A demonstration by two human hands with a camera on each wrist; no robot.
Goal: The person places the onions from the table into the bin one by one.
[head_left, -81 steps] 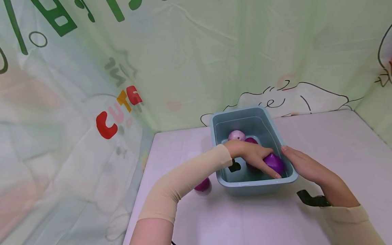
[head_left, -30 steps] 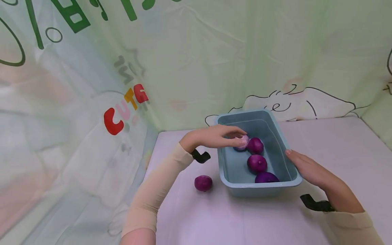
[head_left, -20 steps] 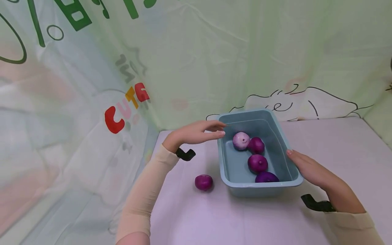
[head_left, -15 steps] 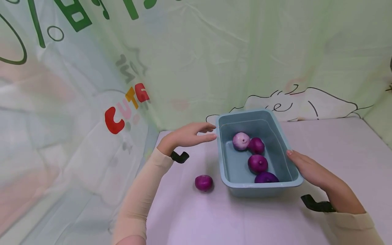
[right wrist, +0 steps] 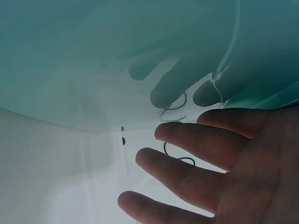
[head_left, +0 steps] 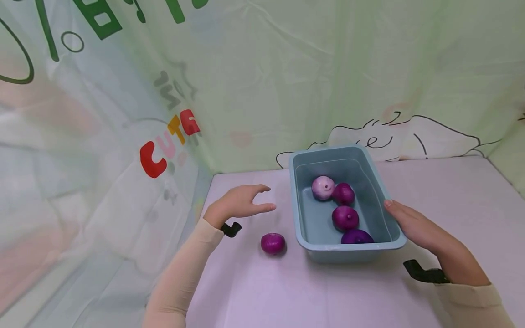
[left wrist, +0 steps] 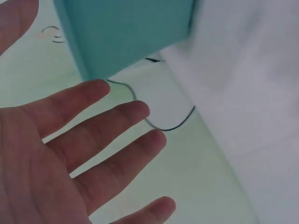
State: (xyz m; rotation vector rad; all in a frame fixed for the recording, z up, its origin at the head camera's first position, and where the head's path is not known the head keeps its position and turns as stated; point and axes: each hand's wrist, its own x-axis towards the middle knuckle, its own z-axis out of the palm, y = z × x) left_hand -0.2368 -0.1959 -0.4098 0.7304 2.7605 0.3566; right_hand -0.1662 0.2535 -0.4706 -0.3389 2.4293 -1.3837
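In the head view, a blue-grey plastic bin (head_left: 303,214) holds several onions: a pale one (head_left: 322,187) at the back left, a red onion (head_left: 343,194) touching it, and others in front, down to a dark purple onion (head_left: 357,237) by the near wall. Outside, left of the bin, a lone red onion (head_left: 272,243) lies on the table. My left hand (head_left: 238,202) hovers above and behind that onion, fingers apart from the thumb and holding nothing. The right hand (head_left: 418,225) touches the bin's right rim, its fingers (right wrist: 182,179) extended along the outer wall in the right wrist view.
The table (head_left: 295,296) wears a pale lilac cover. A printed light-green curtain (head_left: 254,82) rises behind it, and another whitish curtain (head_left: 82,191) hangs at the left. The bin's far end stands close to the back curtain.
My left hand has come out of the bin, passed left over its rim and dropped toward the lone onion. The right hand has stayed on the rim; the onions inside now show uncovered.
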